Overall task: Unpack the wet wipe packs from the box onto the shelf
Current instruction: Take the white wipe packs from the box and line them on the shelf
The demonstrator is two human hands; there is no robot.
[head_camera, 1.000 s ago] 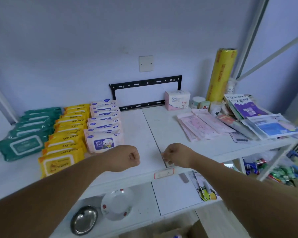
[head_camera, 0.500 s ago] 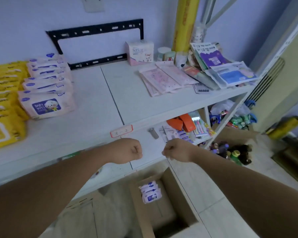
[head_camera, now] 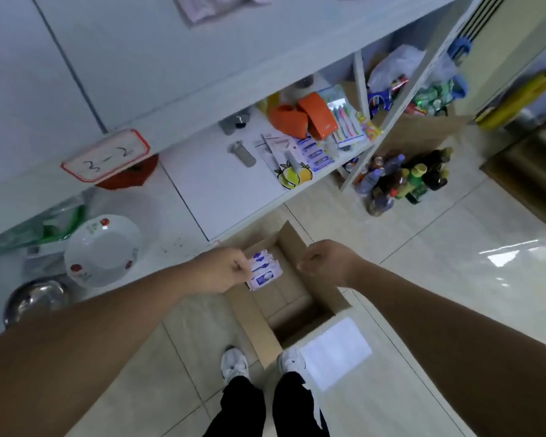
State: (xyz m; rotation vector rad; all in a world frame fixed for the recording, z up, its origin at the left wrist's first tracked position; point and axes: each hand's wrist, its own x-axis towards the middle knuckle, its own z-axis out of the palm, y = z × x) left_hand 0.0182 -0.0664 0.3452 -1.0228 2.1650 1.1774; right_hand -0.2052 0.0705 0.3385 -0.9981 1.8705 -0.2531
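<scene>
Gaze drops from shelf (head_camera: 234,52) to box (head_camera: 327,290); left hand (head_camera: 224,269), right hand (head_camera: 323,263) fisted, empty, over remaining packs (head_camera: 264,274); pickup likely next.

floor (head_camera: 454,279): glossy beige tiles | white shelving unit (head_camera: 202,58) | glare at right

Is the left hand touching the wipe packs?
Cannot tell. The head view has the fisted left hand overlapping the wipe packs, with no clue to its height above them.

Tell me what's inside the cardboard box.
The box holds a stack of wet wipe packs at its far end, bare cardboard beside them. The left hand hides the stack's left edge.
</scene>
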